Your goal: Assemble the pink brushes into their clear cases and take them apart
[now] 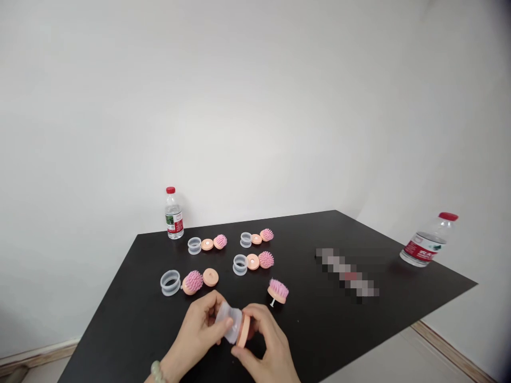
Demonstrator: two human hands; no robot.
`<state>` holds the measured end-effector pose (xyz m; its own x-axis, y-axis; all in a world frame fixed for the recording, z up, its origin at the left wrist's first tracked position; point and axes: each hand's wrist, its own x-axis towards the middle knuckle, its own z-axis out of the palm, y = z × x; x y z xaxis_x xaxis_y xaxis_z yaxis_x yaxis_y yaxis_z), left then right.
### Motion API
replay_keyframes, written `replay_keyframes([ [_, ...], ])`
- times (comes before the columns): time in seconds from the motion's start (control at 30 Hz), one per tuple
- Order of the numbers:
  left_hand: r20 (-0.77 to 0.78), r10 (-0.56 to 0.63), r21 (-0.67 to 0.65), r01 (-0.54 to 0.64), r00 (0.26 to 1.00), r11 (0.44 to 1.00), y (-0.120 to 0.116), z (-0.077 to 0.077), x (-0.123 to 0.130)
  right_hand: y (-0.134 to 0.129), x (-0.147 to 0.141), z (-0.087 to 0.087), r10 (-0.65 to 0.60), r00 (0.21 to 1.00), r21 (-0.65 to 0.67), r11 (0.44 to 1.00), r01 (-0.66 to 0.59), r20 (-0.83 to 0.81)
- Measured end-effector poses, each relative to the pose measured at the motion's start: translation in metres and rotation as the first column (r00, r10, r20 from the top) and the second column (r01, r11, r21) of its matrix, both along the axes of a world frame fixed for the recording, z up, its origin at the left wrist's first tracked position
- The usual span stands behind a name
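Note:
My left hand (pixel 199 330) grips a translucent ring (pixel 230 321) near the front of the black table. Touching the ring's right side is a peach disc (pixel 244 332), pinched between the thumb and fingers of my right hand (pixel 265 340). Just beyond my right hand, a pink-bristled brush head (pixel 278 291) lies tilted, its white stem pointing down. Past my left hand are another clear ring (pixel 170 283), a pink brush head (pixel 192 282) and a peach disc (pixel 211 277).
Farther back lie more sets of clear rings (pixel 240 265), peach discs (pixel 253 261) and pink brushes (pixel 266 260). One water bottle (pixel 174 218) stands at the back left, another (pixel 427 242) at the right edge. A pixelated strip (pixel 347 272) crosses the right side of the table (pixel 319 330).

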<state>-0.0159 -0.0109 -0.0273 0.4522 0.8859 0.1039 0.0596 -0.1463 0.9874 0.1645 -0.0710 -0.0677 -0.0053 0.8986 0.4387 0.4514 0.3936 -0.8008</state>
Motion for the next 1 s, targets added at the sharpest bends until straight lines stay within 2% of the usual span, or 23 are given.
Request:
replay_keyframes([
  [0.1,-0.005,0.077,0.018,-0.077,0.997,0.997,0.001,0.004,-0.003,0.0,0.015,0.005,-0.104,0.987,0.092,0.991,0.093,0.12],
  [0.2,-0.022,0.104,0.043,-0.103,0.994,0.994,0.001,0.008,-0.005,0.01,0.036,0.02,-0.141,0.95,0.157,0.983,0.1,0.279],
  [0.27,-0.04,0.105,0.064,-0.103,0.994,0.993,0.001,0.008,-0.005,0.021,0.05,0.033,-0.14,0.899,0.181,0.981,0.07,0.415],
  [0.37,-0.076,0.109,0.089,-0.102,0.991,0.991,0.002,0.006,-0.005,0.035,0.061,0.045,-0.12,0.78,0.181,0.984,0.008,0.614],
  [0.5,-0.096,0.137,0.104,-0.127,0.986,0.986,0.005,0.001,-0.006,0.047,0.063,0.043,-0.058,0.658,0.14,0.987,-0.074,0.751],
  [0.63,-0.092,0.141,0.107,-0.131,0.986,0.986,0.007,-0.002,-0.008,0.05,0.06,0.032,-0.04,0.594,0.11,0.99,-0.083,0.804],
  [0.73,-0.109,0.116,0.095,-0.106,0.987,0.99,0.006,-0.002,-0.006,0.051,0.061,0.024,-0.075,0.605,0.143,0.988,-0.064,0.793],
  [0.87,-0.165,0.102,0.092,-0.088,0.981,0.992,0.003,0.002,-0.004,0.05,0.063,0.017,-0.148,0.689,0.256,0.965,-0.057,0.709],
  [1.0,-0.233,0.136,0.161,-0.1,0.963,0.982,0.001,0.007,-0.004,0.045,0.067,0.015,-0.212,0.736,0.358,0.933,-0.044,0.642],
])
